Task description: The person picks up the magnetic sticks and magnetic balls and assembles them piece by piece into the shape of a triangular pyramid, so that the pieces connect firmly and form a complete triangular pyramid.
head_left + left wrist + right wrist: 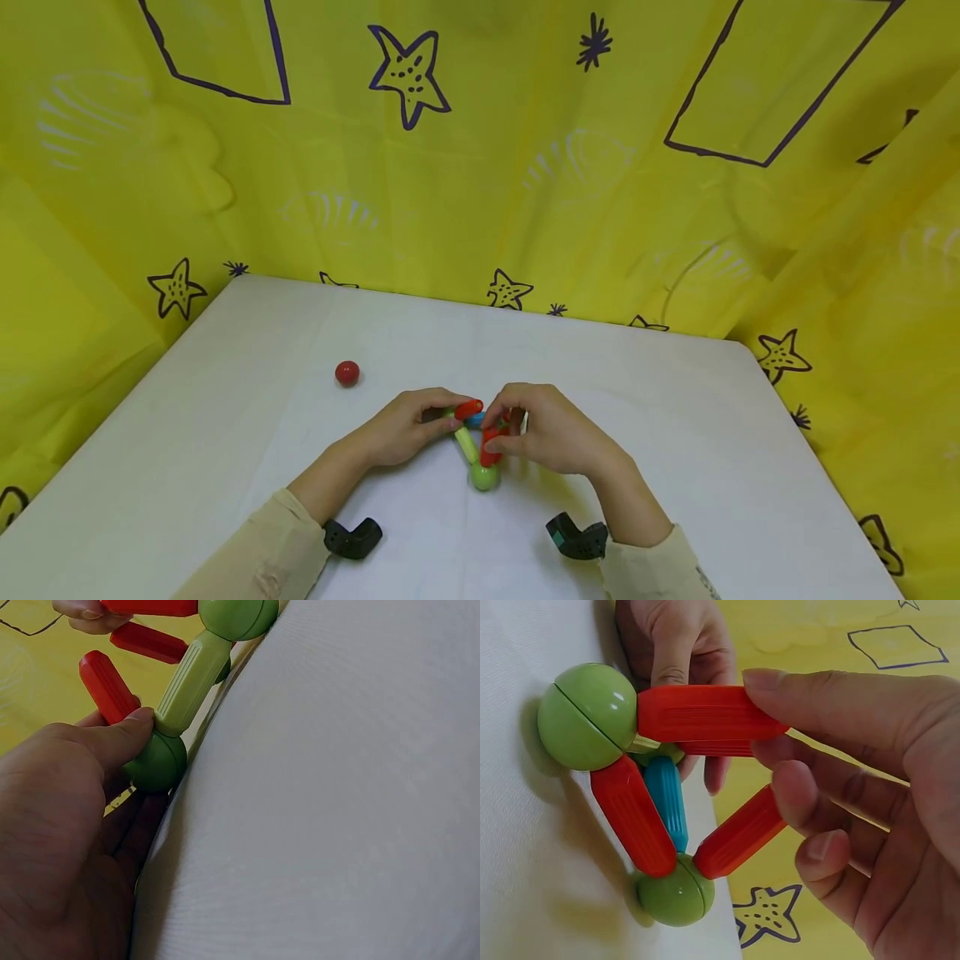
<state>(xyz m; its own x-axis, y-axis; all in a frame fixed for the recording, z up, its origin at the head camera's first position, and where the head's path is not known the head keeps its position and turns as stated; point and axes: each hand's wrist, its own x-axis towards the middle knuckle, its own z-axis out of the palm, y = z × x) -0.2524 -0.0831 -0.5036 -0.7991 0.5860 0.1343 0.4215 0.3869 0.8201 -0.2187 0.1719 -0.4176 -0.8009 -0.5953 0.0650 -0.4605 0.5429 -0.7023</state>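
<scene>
Green balls [586, 716]: smooth, glossy plastic with a fine seam round the middle. Red sticks [705, 712], green stick [192, 682] and blue stick [666, 799]: plastic, satin sheen, finely ribbed along their length. Loose red ball [347, 372] near the table's far left corner: glossy. Table [675, 417]: matt white, faintly woven cloth-like cover. Backdrop [480, 167]: thin yellow sheet, slightly shiny, creased. Sleeves [262, 558]: matt beige cloth.

A white table [247, 467] carries everything. A red ball [347, 372] lies alone toward its far left corner. Near the middle of the near edge, a stick-and-ball toy [478, 446] rests on its green ball [483, 477]; other contact points are hidden.
</scene>
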